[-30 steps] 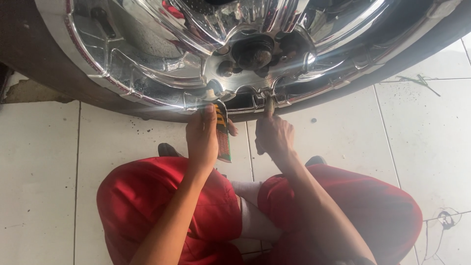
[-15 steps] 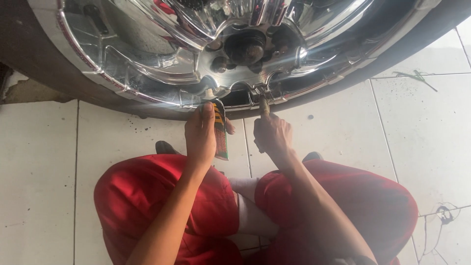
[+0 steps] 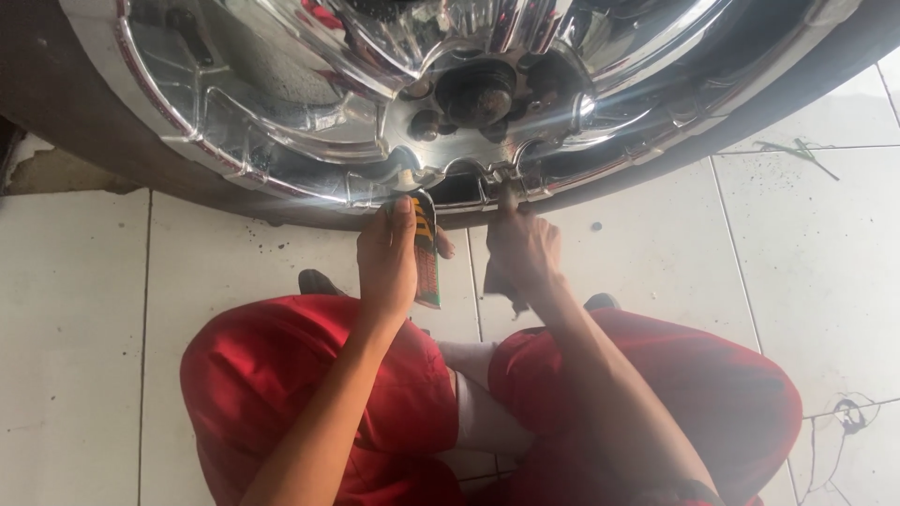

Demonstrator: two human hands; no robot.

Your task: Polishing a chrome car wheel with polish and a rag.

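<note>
Nearest, a person in red trousers is sitting cross-legged on the white tiled floor, both forearms reaching away toward the far side. Just beyond the knees, the left hand is curling its fingers around a small flat packet striped in yellow, green and black, while the right hand is gripping a dark cloth and stretching one finger out to the wheel's edge. Farthest, the chrome wheel rim is filling the top, its dark hub sitting directly above both hands.
</note>
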